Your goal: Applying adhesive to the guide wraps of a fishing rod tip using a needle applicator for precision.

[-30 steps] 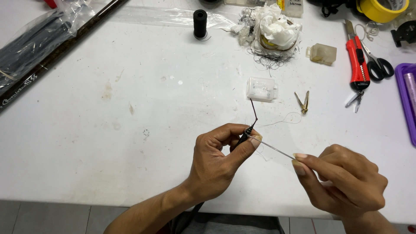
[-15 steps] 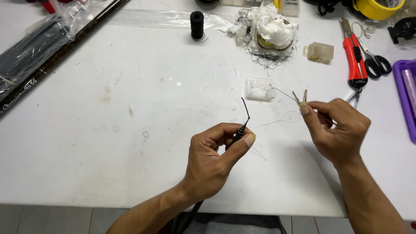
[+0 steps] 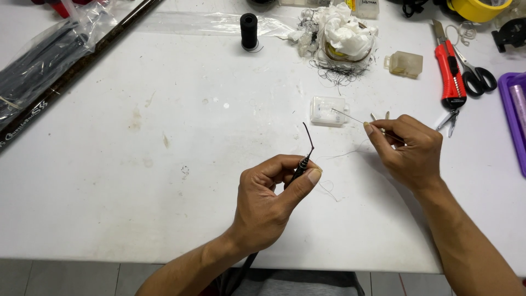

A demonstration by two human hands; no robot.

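My left hand (image 3: 274,200) pinches a thin black rod tip (image 3: 302,164) between thumb and fingers, with a short dark wire curling up from its end. My right hand (image 3: 408,148) is raised to the right and grips a thin metal needle (image 3: 348,115) that points left towards a small clear plastic box (image 3: 327,111). A fine thread (image 3: 339,156) trails loosely between the two hands.
A white table (image 3: 164,181) holds a black thread spool (image 3: 249,30), a pile of white wadding and dark threads (image 3: 345,38), a small yellowish box (image 3: 404,63), a red utility knife (image 3: 450,77), scissors (image 3: 479,77), a purple tray (image 3: 515,118), and bagged black cable ties (image 3: 38,71).
My right hand has moved up and to the right, away from my left hand, drawing the needle and thread out towards the clear box. My left hand has stayed in place.
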